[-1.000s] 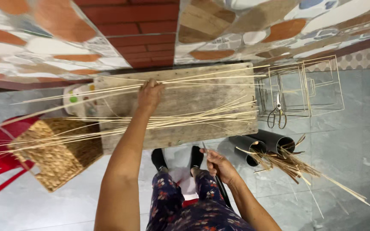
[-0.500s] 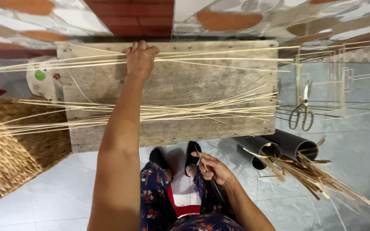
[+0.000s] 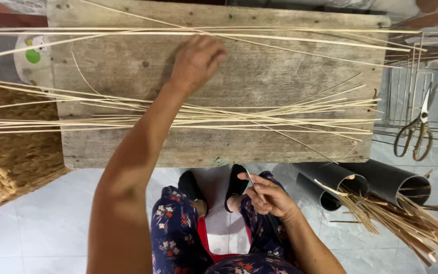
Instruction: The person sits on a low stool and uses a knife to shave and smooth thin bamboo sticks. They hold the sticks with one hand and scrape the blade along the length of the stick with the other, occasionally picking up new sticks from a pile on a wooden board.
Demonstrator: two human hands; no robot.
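count, around the wooden board (image 3: 259,147)
two black tubes (image 3: 381,177) right of it; one scissors (image 3: 415,129); one woven basket (image 3: 6,157) left; two hands.

Below me the floor (image 3: 51,228) is pale grey tile, evenly lit. A weathered wooden board (image 3: 259,66) spans my view. A woven basket (image 3: 6,162) sits left; black pipes (image 3: 381,177) and a wire rack (image 3: 406,96) sit right.

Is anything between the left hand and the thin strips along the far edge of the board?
Nothing visible. The left hand rests on bare wooden board just short of the far strips. The bigger bundle of strips lies behind the hand, under the forearm.
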